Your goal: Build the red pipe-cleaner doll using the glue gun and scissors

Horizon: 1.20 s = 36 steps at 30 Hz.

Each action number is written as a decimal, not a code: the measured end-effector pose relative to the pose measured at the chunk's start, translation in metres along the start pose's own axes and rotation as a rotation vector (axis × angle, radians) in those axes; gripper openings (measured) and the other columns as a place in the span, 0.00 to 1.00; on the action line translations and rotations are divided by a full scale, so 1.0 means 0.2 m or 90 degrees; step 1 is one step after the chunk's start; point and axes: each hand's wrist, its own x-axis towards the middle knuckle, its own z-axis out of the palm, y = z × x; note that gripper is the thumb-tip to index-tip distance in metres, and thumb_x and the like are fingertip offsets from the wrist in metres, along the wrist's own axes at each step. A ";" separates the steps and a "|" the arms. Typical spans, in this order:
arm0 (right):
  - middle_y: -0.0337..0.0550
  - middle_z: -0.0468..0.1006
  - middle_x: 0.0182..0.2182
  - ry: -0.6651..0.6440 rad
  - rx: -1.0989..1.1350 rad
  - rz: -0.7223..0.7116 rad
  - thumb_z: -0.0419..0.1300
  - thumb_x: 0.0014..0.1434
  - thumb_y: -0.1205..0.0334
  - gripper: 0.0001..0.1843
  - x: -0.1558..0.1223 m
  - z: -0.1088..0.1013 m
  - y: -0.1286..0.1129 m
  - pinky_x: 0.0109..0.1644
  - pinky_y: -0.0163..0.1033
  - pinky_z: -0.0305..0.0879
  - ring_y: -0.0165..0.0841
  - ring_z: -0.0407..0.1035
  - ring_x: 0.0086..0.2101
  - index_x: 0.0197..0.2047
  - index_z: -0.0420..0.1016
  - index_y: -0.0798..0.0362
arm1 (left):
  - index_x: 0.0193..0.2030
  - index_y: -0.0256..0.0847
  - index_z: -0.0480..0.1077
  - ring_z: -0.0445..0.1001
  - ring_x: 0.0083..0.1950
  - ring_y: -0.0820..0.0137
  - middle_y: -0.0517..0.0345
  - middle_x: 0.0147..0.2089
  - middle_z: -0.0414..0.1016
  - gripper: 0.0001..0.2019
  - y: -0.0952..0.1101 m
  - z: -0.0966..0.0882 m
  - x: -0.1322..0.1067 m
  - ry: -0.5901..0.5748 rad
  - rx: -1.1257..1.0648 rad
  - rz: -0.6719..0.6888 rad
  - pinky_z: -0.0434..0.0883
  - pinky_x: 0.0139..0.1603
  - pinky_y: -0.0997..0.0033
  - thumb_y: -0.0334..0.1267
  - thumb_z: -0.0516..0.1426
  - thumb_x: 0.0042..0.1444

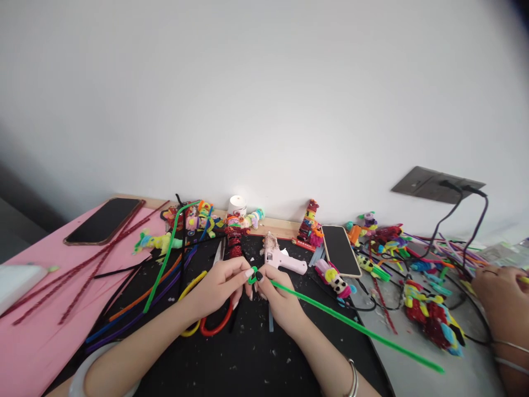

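Observation:
My left hand (219,286) and my right hand (279,295) meet over the black mat (248,358), both pinching one end of a green pipe cleaner (351,325). That end is bent into a small loop between my fingertips. The rest of the stem runs down to the right, across the mat's edge onto the grey tabletop. Red-handled scissors (217,325) lie under my left hand. A pink glue gun (285,259) rests just beyond my right hand.
Loose pipe cleaners (161,275) fan out at left over a pink sheet (33,342) that carries a phone (103,220). A second phone (341,249) and several pipe-cleaner figures (432,317) lie at right. Another person's hand (502,295) is at the right edge. Cables (467,220) hang from a wall socket.

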 end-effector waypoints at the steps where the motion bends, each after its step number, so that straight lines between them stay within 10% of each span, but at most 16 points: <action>1: 0.33 0.60 0.20 0.007 -0.004 -0.004 0.50 0.65 0.56 0.18 0.00 0.00 0.00 0.28 0.33 0.50 0.26 0.53 0.23 0.25 0.66 0.53 | 0.32 0.39 0.65 0.65 0.18 0.78 0.64 0.23 0.71 0.14 0.00 0.00 0.00 0.002 0.010 0.007 0.62 0.23 0.77 0.45 0.48 0.64; 27: 0.33 0.62 0.19 0.035 -0.021 0.002 0.51 0.64 0.53 0.18 0.00 0.00 -0.02 0.27 0.33 0.52 0.27 0.55 0.22 0.27 0.66 0.53 | 0.36 0.39 0.65 0.68 0.20 0.78 0.63 0.29 0.70 0.10 -0.01 0.03 0.00 0.040 -0.023 0.014 0.63 0.24 0.77 0.44 0.51 0.62; 36: 0.41 0.70 0.35 0.288 0.275 -0.019 0.55 0.62 0.52 0.10 0.05 -0.06 -0.06 0.21 0.31 0.56 0.27 0.63 0.25 0.41 0.61 0.48 | 0.33 0.41 0.60 0.71 0.23 0.75 0.63 0.30 0.73 0.09 -0.03 -0.03 0.03 0.233 -0.225 0.030 0.68 0.28 0.73 0.42 0.52 0.61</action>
